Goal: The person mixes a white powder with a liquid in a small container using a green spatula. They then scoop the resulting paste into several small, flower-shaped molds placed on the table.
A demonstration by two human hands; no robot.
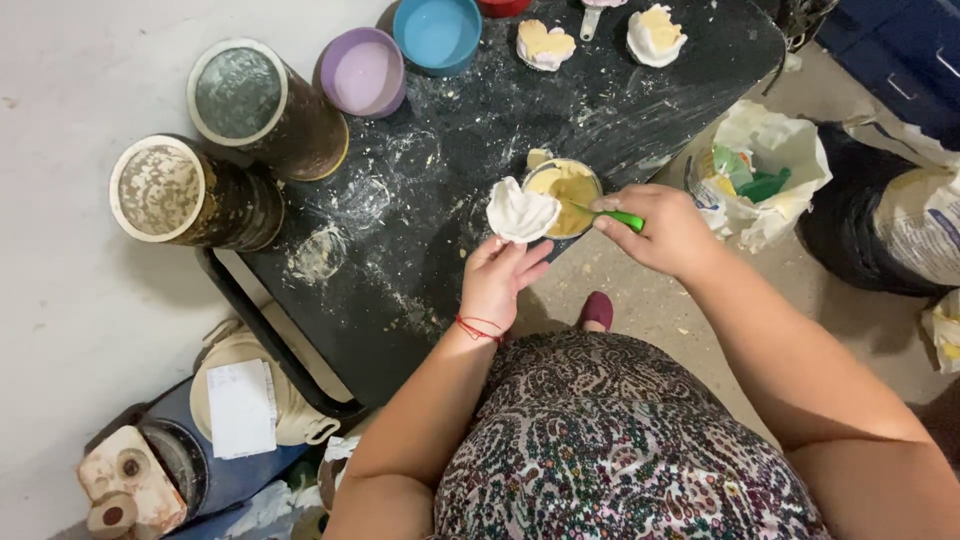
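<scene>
My left hand (pixel 497 280) holds a small white ruffled mould (pixel 521 212) at the near edge of a black table (pixel 450 130). My right hand (pixel 662 228) grips a green-handled spoon (pixel 612 216) whose tip dips into a clear cup of pale yellow paste (pixel 567 190), right beside the mould. Two other white moulds filled with yellow paste (pixel 544 44) (pixel 656 34) sit at the table's far side. A red thread circles my left wrist.
Two tall cylindrical containers (pixel 262 108) (pixel 185 195), a purple bowl (pixel 362 72) and a blue bowl (pixel 437 32) stand on the table's left part. A white plastic bag with green items (pixel 765 170) and dark sacks (pixel 890 230) lie on the floor to the right.
</scene>
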